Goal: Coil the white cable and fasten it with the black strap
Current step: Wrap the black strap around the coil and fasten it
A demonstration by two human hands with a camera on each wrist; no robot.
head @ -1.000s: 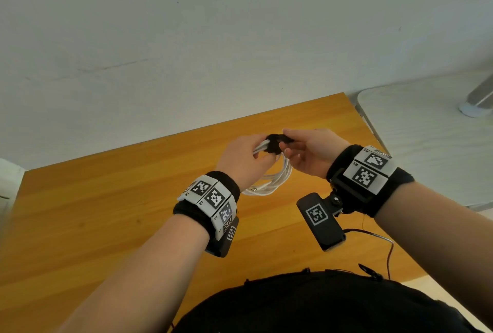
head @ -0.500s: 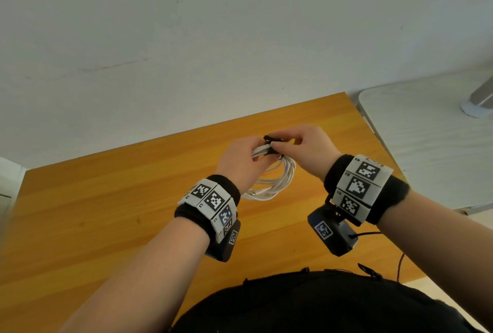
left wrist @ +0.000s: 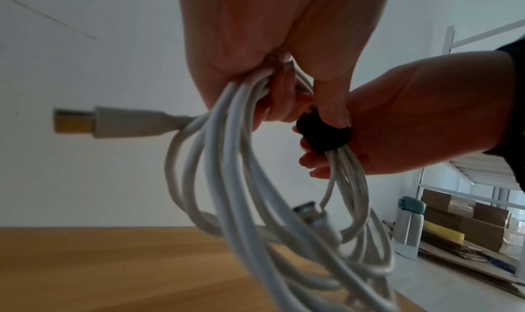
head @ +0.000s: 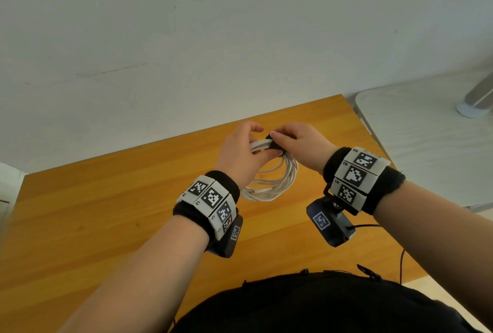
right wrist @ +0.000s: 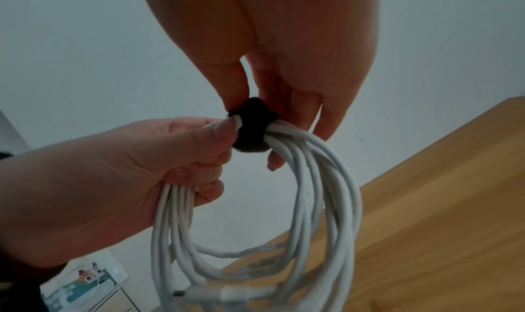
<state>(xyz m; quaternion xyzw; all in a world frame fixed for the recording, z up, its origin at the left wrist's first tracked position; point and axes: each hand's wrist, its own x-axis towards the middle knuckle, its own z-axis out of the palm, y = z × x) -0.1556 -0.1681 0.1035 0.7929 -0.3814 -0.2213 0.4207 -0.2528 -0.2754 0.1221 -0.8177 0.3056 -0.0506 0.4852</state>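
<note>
Strap (right wrist: 251, 129) now wrapped round white coil (right wrist: 321, 204), both hands' grip (head: 241, 152) (head: 298, 143) clamped on it.

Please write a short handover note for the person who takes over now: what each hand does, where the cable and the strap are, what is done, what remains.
Left hand: grips the coiled white cable, held above the wooden table.
Right hand: fingers pinch the black strap.
Strap: wrapped around the bundled loops at the top of the coil, beside the left fingers.
Done: cable is coiled; strap encircles the bundle.
Left: probably press the strap end down so it holds; whether it is already fastened cannot be seen. Then release and check that the loops stay together.
</note>
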